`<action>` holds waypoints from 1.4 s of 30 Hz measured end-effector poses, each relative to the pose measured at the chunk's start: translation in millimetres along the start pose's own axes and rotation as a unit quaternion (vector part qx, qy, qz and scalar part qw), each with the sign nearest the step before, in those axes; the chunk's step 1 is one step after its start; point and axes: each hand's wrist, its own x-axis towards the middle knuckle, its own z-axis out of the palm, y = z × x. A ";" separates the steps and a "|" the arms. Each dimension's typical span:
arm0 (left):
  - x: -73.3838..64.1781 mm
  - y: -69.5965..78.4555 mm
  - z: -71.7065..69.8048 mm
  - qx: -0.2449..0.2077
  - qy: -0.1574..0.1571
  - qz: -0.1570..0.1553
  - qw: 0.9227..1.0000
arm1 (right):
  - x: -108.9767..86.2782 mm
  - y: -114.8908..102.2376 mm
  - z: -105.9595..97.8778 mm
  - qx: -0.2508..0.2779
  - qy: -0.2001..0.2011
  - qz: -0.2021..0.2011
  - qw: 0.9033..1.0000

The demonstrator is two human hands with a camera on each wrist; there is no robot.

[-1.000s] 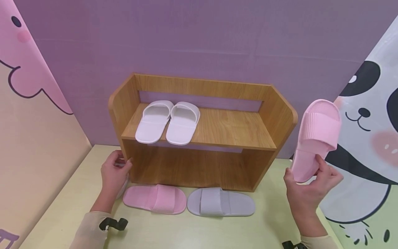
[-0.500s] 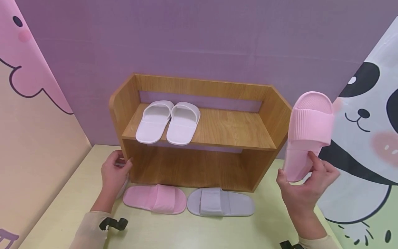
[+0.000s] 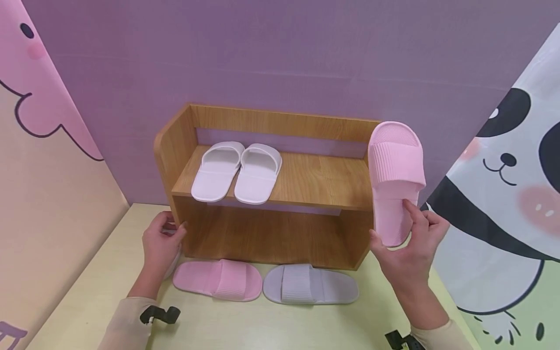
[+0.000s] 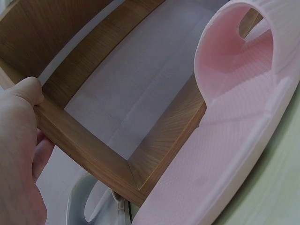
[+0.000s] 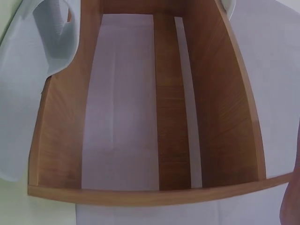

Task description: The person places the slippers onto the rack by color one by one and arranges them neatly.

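Note:
At the right, my right hand (image 3: 411,255) pinches a pink slipper (image 3: 395,163) by its heel end, toe up. The slipper overlaps the right side panel of a small wooden shoe rack (image 3: 271,231) in the head view. My left hand (image 3: 161,240) grips the front edge of the rack's left side panel, and the left wrist view shows the thumb (image 4: 29,90) on the wood. Two white slippers (image 3: 259,177) sit side by side on the left of the upper shelf. The right wrist view shows only a sliver of the right hand.
On the table (image 3: 245,325) before the rack, a second pink slipper (image 3: 199,277) and a grey slipper (image 3: 334,287) lie end to end. Another pale slipper (image 3: 173,262) is partly hidden behind the left hand. A purple wall (image 3: 280,58) stands behind the rack.
My right hand has carried the pink slipper leftward and slightly up, from beside the rack to over its right side panel. The left hand has stayed in place.

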 end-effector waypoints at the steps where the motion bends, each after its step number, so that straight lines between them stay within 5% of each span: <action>1: 0.1 -0.7 0.4 -0.002 0.001 0.001 1.000 | 0.6 0.2 1.2 -0.001 -0.007 0.003 1.000; 27: -0.7 0.0 -0.2 0.000 -0.005 -0.003 1.000 | 17.5 -25.5 35.2 -0.053 -0.114 0.046 0.991; 42: -0.2 -1.0 0.0 0.003 -0.003 -0.004 1.000 | 28.5 -33.6 46.8 -0.077 -0.127 0.070 0.986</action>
